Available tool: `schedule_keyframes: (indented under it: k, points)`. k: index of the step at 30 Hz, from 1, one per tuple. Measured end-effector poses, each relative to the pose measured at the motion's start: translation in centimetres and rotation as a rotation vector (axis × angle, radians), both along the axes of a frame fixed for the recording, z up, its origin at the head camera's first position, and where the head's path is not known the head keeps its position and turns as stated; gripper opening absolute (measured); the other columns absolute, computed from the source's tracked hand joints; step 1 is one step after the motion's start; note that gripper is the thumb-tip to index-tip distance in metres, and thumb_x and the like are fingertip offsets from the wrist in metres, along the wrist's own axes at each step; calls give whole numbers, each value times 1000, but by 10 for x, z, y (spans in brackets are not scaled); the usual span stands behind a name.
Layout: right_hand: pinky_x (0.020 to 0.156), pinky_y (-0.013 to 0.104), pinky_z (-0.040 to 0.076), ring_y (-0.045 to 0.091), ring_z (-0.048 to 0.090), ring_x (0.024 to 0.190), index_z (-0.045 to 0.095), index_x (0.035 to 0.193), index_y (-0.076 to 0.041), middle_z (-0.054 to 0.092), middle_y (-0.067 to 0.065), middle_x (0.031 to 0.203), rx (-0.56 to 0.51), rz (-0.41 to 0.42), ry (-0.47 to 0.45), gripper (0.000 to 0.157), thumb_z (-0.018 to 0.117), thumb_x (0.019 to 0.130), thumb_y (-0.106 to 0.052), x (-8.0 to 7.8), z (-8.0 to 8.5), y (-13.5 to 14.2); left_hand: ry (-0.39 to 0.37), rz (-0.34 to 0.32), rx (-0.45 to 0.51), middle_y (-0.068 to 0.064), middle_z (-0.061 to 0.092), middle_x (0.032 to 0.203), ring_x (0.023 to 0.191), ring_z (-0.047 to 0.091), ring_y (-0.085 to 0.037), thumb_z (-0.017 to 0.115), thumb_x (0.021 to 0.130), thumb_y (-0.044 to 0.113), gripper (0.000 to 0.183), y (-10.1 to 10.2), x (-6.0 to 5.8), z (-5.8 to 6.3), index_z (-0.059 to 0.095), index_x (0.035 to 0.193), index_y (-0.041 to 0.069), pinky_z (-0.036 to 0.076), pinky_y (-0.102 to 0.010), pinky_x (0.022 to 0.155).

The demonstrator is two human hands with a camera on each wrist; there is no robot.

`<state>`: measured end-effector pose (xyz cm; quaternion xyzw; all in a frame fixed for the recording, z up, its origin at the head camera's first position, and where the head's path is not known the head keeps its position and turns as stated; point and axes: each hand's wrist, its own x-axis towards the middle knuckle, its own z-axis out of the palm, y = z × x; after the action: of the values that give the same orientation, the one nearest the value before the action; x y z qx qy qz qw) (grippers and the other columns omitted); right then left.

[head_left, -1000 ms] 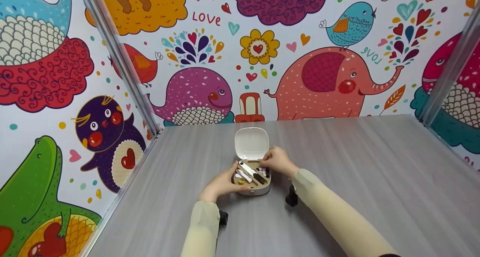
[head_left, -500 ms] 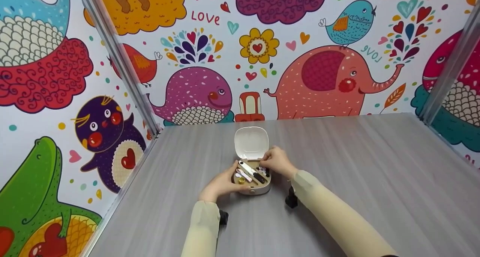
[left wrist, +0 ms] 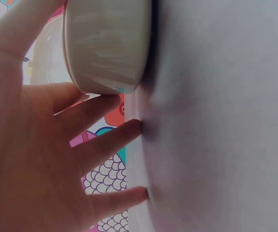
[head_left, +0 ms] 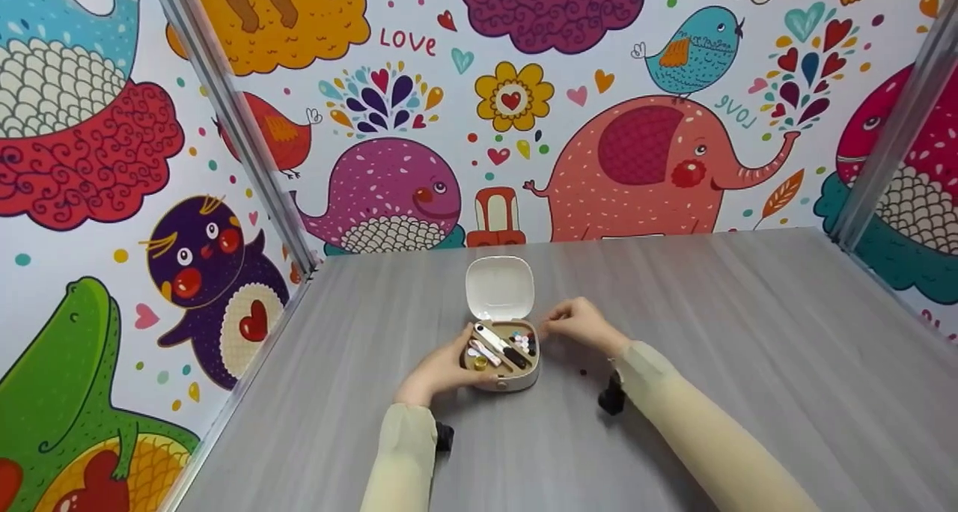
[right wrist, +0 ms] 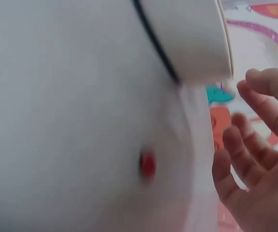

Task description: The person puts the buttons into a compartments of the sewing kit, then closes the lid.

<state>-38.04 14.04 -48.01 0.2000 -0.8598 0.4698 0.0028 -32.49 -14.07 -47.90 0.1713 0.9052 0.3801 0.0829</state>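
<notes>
A small white box (head_left: 515,384) stands on the table with its lid (head_left: 500,288) raised. Its brown divided insert holds a slim white tool with a black end (head_left: 500,345), a pinkish-white narrow item (head_left: 489,353), a gold round piece (head_left: 480,363) and several small bead-like bits (head_left: 522,340). My left hand (head_left: 441,368) holds the box's left side between thumb and fingers; in the left wrist view two fingertips touch its wall (left wrist: 107,43). Just right of the box, my right hand (head_left: 586,325) has loosely bent fingers, apart from it, holding nothing visible.
A tiny dark red piece (right wrist: 147,165) lies on the grey table (head_left: 718,325), right of the box and near the right wrist. Printed cartoon walls (head_left: 509,153) border the table at the back and both sides.
My right hand has drawn back from inside the box to its right. Its bead compartment now shows, and the dark red piece on the table has come into view. The left hand stays put.
</notes>
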Motion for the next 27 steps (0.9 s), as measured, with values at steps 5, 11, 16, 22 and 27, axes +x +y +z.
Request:
schedule_keyframes:
  k: [5,11,16,22,27]
  points:
    - [60,21,48,8,56,69,73,98,7,72,13,88,-25,75,-70,22,70,85,-10,4,-7,34,8,3,5,-21,34,151,133,38,-37,83,69,51,114,-1,-1,0,21,154,6,33,-48,108]
    - [64,20,50,8,60,74,71,107,7,71,17,100,-24,158,-185,25,70,86,-7,12,-14,63,-8,0,18,-22,32,151,134,37,-39,83,69,51,115,0,0,1,20,154,6,33,-50,108]
    - [69,20,48,10,58,82,74,106,0,71,11,101,76,251,-215,25,75,81,-7,19,-13,69,-2,-6,9,-22,32,152,135,36,-39,83,70,50,115,0,0,1,20,154,4,32,-50,108]
    - [71,22,48,17,54,87,77,103,-5,63,7,95,124,291,-244,23,77,81,-9,22,-14,67,14,-11,-1,-23,30,152,136,34,-40,83,71,48,113,-1,-2,1,20,154,2,31,-50,109]
    - [71,22,49,20,55,88,78,99,-6,63,8,94,109,303,-225,20,78,79,-7,24,-16,66,13,-9,8,-24,33,150,134,37,-39,83,71,48,114,0,-1,0,20,153,1,32,-50,108]
